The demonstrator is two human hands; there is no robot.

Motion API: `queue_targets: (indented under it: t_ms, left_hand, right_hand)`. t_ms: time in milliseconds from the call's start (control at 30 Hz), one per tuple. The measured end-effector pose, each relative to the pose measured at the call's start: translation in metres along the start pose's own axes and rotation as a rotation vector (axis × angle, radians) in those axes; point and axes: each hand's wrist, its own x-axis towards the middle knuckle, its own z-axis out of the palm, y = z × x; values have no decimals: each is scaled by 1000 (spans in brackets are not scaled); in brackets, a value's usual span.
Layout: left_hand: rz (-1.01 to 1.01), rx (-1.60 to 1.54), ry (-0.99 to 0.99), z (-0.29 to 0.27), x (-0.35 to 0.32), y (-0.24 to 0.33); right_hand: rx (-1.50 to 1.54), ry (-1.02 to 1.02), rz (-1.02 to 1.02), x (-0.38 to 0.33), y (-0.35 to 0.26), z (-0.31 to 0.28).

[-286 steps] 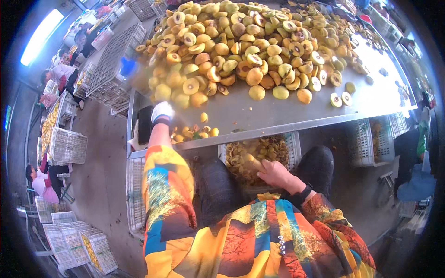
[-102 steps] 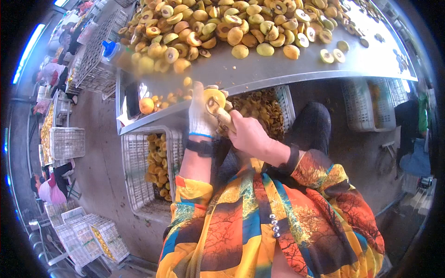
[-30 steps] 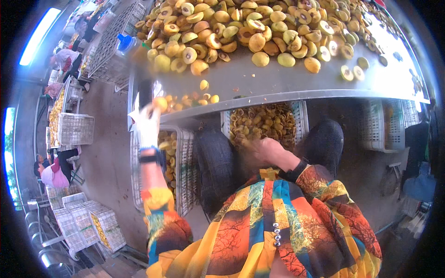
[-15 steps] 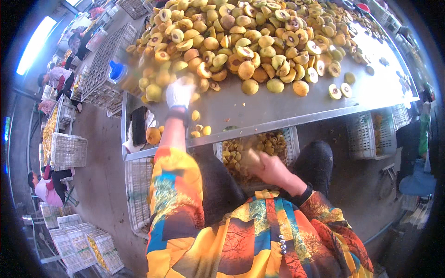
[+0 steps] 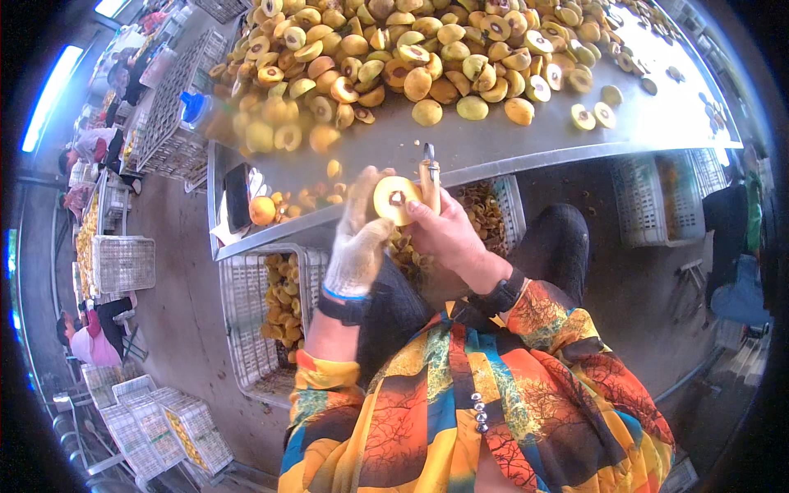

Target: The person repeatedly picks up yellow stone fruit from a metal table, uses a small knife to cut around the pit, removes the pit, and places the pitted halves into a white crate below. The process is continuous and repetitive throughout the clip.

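My left hand (image 5: 358,245), in a whitish knitted glove, holds a yellow peach half (image 5: 396,200) just off the near table edge. The cut face shows, with a dark brown hollow in the middle. My bare right hand (image 5: 454,238) is wrapped round a small tool (image 5: 430,181) with a tan handle and a metal tip pointing up. The right thumb presses the peach half at its right side. Ahead, a large pile of halved peaches (image 5: 427,111) lies on the metal table (image 5: 501,146).
Under the table edge sits a white crate (image 5: 514,215) of peach pieces. Another crate (image 5: 246,329) stands to its left. A blue-capped bottle (image 5: 194,108), a dark flat object (image 5: 237,197) and loose fruit occupy the table's left end. Several people work far left.
My left hand has come back from the pile and now holds a peach half. My right hand has risen from above the crate to meet it. The view has shifted slightly.
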Motion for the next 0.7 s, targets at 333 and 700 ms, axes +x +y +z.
queue_targets:
  t_ms: [333,700]
  left_hand:
    - [-17,10,518,16,-1,-16]
    - [291,357,368,15,-9,-16]
  right_hand:
    - [-1136,-49,-147,-45,-6,0]
    - [-1226,-131,-197,-60,-11,7]
